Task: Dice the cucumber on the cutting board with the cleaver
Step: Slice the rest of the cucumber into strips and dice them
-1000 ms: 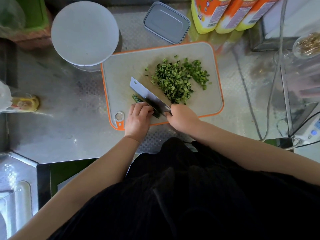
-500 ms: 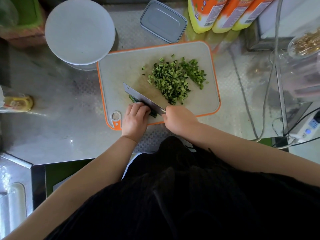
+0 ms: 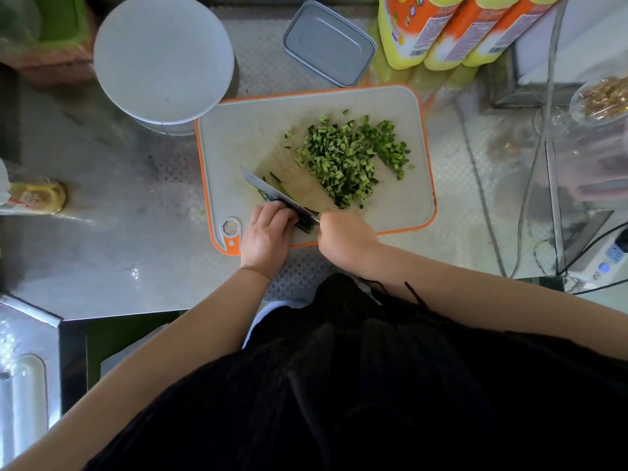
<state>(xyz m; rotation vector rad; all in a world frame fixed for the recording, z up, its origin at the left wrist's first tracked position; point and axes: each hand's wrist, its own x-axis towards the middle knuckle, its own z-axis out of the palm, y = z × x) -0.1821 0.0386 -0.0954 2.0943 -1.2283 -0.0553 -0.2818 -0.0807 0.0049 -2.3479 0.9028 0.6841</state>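
Observation:
A white cutting board [image 3: 238, 137] with an orange rim lies on the steel counter. A heap of diced cucumber [image 3: 350, 158] covers its middle and right. My right hand [image 3: 345, 237] grips the cleaver [image 3: 272, 192] by its handle, the blade set edge-down across dark green cucumber strips [image 3: 268, 197] near the board's front left. My left hand [image 3: 266, 232] has its fingers curled down onto those strips, right beside the blade. A few thin strips [image 3: 283, 186] lie just past the blade. Most of the uncut cucumber is hidden under my left fingers and the blade.
A white round bowl [image 3: 163, 59] stands left behind the board, a grey lidded box [image 3: 328, 42] behind it. Yellow-orange bottles [image 3: 441, 25] line the back right. Cables [image 3: 482, 185] and a glass jar [image 3: 601, 100] sit to the right. A small yellow jar [image 3: 39, 197] lies at far left.
The cleaver blade has come down from a raised tilt to stand on edge in the cucumber strips. My left hand stays on the strips.

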